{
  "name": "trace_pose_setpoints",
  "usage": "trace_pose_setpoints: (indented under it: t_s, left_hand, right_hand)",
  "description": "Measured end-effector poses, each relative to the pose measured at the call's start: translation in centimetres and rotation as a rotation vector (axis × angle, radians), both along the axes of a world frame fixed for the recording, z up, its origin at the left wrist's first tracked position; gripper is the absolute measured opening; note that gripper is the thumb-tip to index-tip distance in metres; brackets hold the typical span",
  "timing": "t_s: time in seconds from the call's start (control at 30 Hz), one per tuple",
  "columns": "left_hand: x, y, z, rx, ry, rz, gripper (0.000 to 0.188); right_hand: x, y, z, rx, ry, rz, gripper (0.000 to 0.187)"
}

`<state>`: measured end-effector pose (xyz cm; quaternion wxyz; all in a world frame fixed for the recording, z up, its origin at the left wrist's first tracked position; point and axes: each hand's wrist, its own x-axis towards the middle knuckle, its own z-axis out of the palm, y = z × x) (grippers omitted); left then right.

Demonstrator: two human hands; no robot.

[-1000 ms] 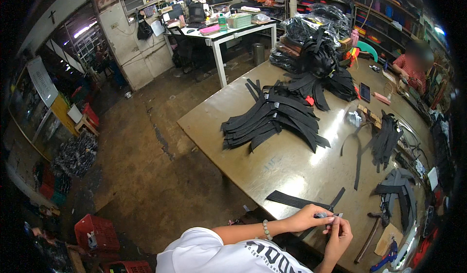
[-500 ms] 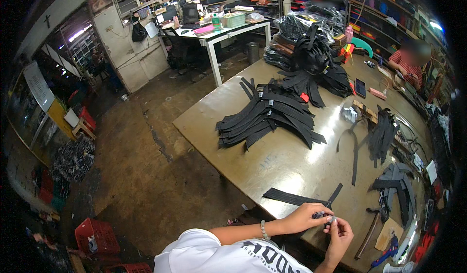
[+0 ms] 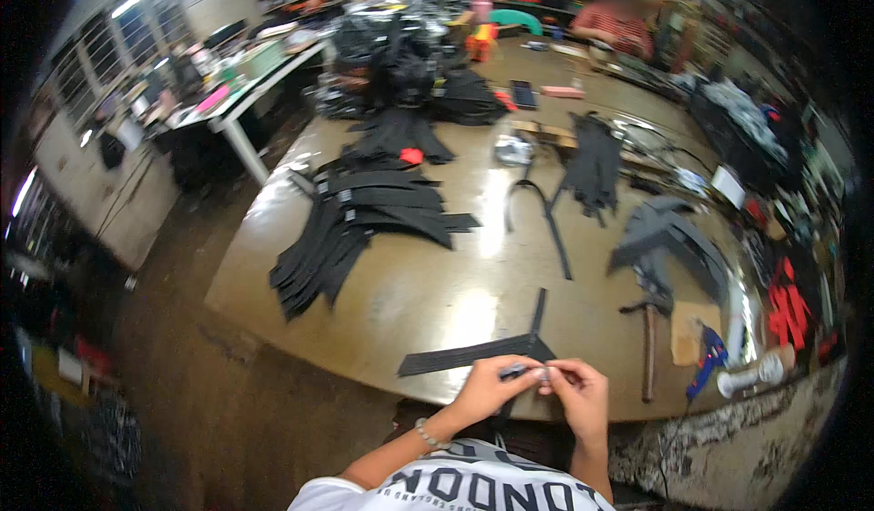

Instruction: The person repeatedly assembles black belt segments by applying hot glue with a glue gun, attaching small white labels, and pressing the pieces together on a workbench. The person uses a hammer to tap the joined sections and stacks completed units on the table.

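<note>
Large dark block lettering [image 3: 499, 489] runs across the white shirt [image 3: 330, 495], with a line of much smaller print beside it; small pale labels [image 3: 350, 213] sit on the stacked straps [image 3: 391, 203], too tiny to make out. The left hand [image 3: 492, 385] has its thumb and fingers closed on a small grey piece [image 3: 513, 371], smooth-looking and partly hidden by the fingers, just above the near edge of the table [image 3: 428, 279]. The right hand [image 3: 583, 391] brings thumb and forefinger together at the left fingertips; whether they grip the piece too, I cannot tell. Just beyond the hands lies a flat black strap [image 3: 464, 355] with lengthwise ribs, a narrower strip [image 3: 539, 311] angling up from its right end. A bracelet [image 3: 426, 434] of round, pale beads circles the left wrist. The stacked straps fan out in overlapping, matt black layers, a bright red scrap [image 3: 411, 156] near their far end. To the right lie curved grey bands [image 3: 683, 238], a hammer-like tool with a slim brown handle [image 3: 649, 356], a tan rectangular piece [image 3: 689, 333], a blue-handled tool [image 3: 706, 365] and a white spool [image 3: 754, 376].
</note>
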<state>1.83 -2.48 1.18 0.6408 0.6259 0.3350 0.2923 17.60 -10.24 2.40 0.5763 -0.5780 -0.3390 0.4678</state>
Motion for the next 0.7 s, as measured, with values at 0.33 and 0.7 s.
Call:
trace_pose_setpoints:
  t_s: [0.33, 0.7]
  left_hand:
    - [0.5, 0.9, 2.0, 0.055, 0.015, 0.137, 0.018]
    - [0.1, 0.6, 2.9, 0.036, -0.011, 0.157, 0.018]
  right_hand:
    - [0.8, 0.8, 1.1, 0.023, 0.116, 0.103, 0.031]
    - [0.0, 1.1, 1.6, 0.086, 0.155, 0.081, 0.023]
